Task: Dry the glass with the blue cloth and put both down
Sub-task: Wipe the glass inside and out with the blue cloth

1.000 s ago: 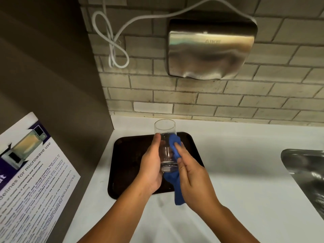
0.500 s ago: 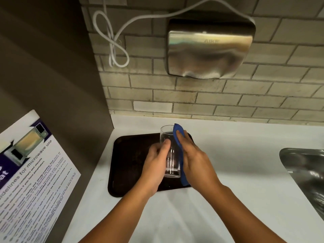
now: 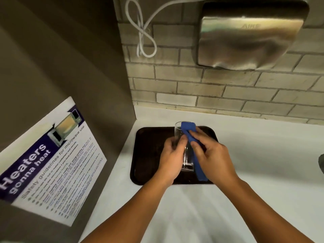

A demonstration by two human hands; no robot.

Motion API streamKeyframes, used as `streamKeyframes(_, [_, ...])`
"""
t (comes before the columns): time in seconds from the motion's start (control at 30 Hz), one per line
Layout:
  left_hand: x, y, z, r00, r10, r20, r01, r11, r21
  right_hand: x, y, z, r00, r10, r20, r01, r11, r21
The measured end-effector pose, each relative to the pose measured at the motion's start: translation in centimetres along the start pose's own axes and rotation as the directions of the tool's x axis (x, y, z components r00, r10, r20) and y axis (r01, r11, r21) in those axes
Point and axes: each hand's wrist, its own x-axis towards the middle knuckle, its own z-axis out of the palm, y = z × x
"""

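A clear drinking glass [image 3: 187,158] is held upright above the dark tray [image 3: 149,155]. My left hand [image 3: 172,158] wraps its left side, fingers around the middle. The blue cloth [image 3: 190,130] drapes over the glass's rim on the right and hangs down its right side to below the base. My right hand [image 3: 210,158] presses the cloth against the glass, fingertips near the rim. The lower cloth is partly hidden behind my right hand.
The tray lies on a white counter [image 3: 254,155] in a corner beside a grey side wall with a microwave safety poster [image 3: 49,160]. A steel hand dryer [image 3: 250,35] and looped white cable [image 3: 143,35] hang on the brick wall. A sink edge [image 3: 321,163] shows at right.
The cloth has moved from the glass's lower side up over its rim. My right hand rose with it, and my left hand turned the glass. The view shifted to the right.
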Motion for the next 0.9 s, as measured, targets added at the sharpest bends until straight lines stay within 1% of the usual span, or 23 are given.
streamKeyframes(0.03, [-0.1,-0.1,-0.3,1.0,-0.016,0.001,0.016,1.0,-0.01,0.2,0.4,0.1,1.0,0.029,-0.003,-0.029,0.998,0.059])
streamKeyframes(0.1, [-0.1,-0.1,-0.2,0.999,-0.05,0.005,0.051,0.998,-0.027,0.4,0.9,0.1,0.993,0.11,0.04,-0.115,0.977,0.18])
streamKeyframes(0.2, [0.3,-0.4,-0.1,0.997,-0.08,-0.001,0.08,0.997,-0.022,0.5,0.5,1.3,0.98,0.151,0.127,-0.183,0.94,0.289])
streamKeyframes(0.27, [0.8,-0.9,-0.1,0.996,-0.091,0.004,0.091,0.996,-0.014,0.3,0.1,2.4,0.956,0.211,0.202,-0.279,0.863,0.421])
streamKeyframes(0.33, [1.2,-1.3,-0.4,0.995,-0.101,0.002,0.101,0.995,-0.012,-0.1,0.0,3.4,0.927,0.277,0.254,-0.369,0.794,0.483])
streamKeyframes(0.4, [1.7,-1.6,-0.8,0.996,-0.089,-0.016,0.089,0.996,0.0,-0.8,0.0,4.4,0.925,0.291,0.245,-0.373,0.817,0.44])
streamKeyframes(0.5, [2.2,-1.8,-1.0,0.997,-0.07,-0.041,0.07,0.998,0.008,-1.7,0.4,5.3,0.942,0.251,0.223,-0.322,0.863,0.389])
streamKeyframes(0.53, [2.3,-2.0,-1.0,0.997,-0.068,-0.041,0.068,0.998,0.002,-1.7,0.7,5.3,0.94,0.265,0.213,-0.331,0.857,0.395])
streamKeyframes(0.63, [2.4,-2.5,-0.5,0.997,-0.073,-0.03,0.073,0.997,-0.011,-0.9,1.7,5.2,0.912,0.364,0.188,-0.41,0.796,0.446])
streamKeyframes(0.67, [2.5,-2.7,-0.4,0.997,-0.076,-0.033,0.076,0.997,-0.016,-0.8,1.8,5.2,0.913,0.368,0.176,-0.408,0.813,0.415])
streamKeyframes(0.7, [2.6,-2.8,-0.4,0.996,-0.078,-0.038,0.077,0.997,-0.025,-1.0,1.7,5.3,0.925,0.344,0.159,-0.379,0.857,0.35])
streamKeyframes(0.77, [2.9,-2.9,-0.3,0.996,-0.072,-0.045,0.071,0.997,-0.036,-1.5,1.7,5.5,0.957,0.253,0.142,-0.28,0.932,0.231])
streamKeyframes(0.8, [3.0,-2.9,-0.3,0.997,-0.069,-0.044,0.067,0.997,-0.039,-1.4,2.1,5.6,0.962,0.231,0.145,-0.259,0.94,0.22])
streamKeyframes(0.9, [2.9,-3.1,0.1,0.998,-0.065,-0.027,0.064,0.998,-0.025,-0.4,2.7,5.0,0.929,0.341,0.142,-0.368,0.886,0.282])
